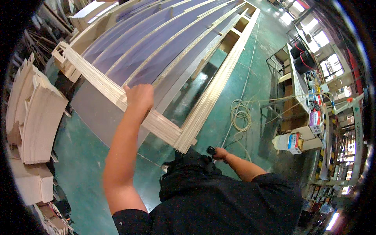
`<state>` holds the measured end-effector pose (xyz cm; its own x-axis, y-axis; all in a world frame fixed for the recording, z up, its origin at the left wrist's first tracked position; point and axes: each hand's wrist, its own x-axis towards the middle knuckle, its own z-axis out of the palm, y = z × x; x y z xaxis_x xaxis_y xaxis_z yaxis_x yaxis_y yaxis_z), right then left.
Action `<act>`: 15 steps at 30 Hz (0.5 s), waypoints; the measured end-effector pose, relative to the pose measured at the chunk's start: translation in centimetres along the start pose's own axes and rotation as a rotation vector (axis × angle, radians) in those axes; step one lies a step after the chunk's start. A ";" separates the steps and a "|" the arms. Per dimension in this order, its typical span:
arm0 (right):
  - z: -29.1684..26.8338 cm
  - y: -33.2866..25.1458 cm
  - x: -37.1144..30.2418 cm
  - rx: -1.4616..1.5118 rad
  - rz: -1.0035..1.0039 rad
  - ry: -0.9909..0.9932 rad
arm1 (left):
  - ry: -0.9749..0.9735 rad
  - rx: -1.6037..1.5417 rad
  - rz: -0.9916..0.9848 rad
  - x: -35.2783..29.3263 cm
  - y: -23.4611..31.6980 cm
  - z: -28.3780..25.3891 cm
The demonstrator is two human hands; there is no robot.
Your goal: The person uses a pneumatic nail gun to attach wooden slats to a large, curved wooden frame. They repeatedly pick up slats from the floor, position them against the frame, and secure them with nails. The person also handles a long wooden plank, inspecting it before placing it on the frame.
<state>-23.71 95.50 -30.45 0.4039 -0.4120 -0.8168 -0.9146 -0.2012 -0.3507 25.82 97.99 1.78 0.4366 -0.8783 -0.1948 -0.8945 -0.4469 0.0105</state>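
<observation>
My two hands at a wooden frame. My left hand is on the near rail, a layered bar of pale wood crossing beneath it. The fingers curl down with the back of the hand toward the camera; whether they clamp the wood or merely rest on it, I cannot tell. The placing suggests steadying: a curled hand at this edge would check sideways shift.

My right hand is closed around a dark tool, low and just beyond the frame's near right corner. The tool's kind is too small to tell. Held there, it appears to stand clear of the wood yet within easy reach of it.

The frame itself lies ahead of both hands, narrowing as it runs away from them. Its long side rail meets the near rail between my hands. Beyond my left hand, curved strips run lengthwise over a bluish panel; their spacing probably spreads support across the sheet. A grey sheet shows on the near side of the rail, below and left of that hand.

To the right of my right hand and farther ahead, a coiled hose lies on the green floor, seemingly looped to gather its slack. Well left of my left hand stand curved wooden pieces, apparently grouped by like shape.
</observation>
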 end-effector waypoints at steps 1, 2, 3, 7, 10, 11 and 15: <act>2.3 1.2 -0.7 -0.011 0.026 -0.004 | -0.020 -0.005 0.008 -0.1 -0.2 -0.2; 4.6 2.3 -1.6 -0.023 0.055 -0.003 | -0.047 -0.009 0.018 -0.1 -0.1 -0.8; 6.2 2.5 -2.7 -0.084 0.119 -0.013 | -0.070 -0.012 0.022 0.0 -0.4 -1.0; 12.1 2.2 -7.4 0.123 0.257 -0.047 | -0.107 -0.055 0.048 -0.3 -2.7 -0.6; 16.2 4.2 -10.2 0.549 0.150 -0.097 | -0.031 -0.162 0.222 -1.7 -5.3 -0.3; 16.9 3.5 -9.5 0.539 0.120 -0.116 | 0.053 -0.203 0.330 -2.4 -7.0 0.1; 18.0 -0.2 -3.1 0.030 0.186 -0.220 | 0.180 -0.105 0.689 -4.2 -11.0 -1.5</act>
<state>-25.11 112.84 -36.05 0.2178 -0.2362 -0.9470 -0.9741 -0.1126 -0.1959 34.01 106.35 3.93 -0.2065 -0.9769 0.0544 -0.9624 0.2128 0.1687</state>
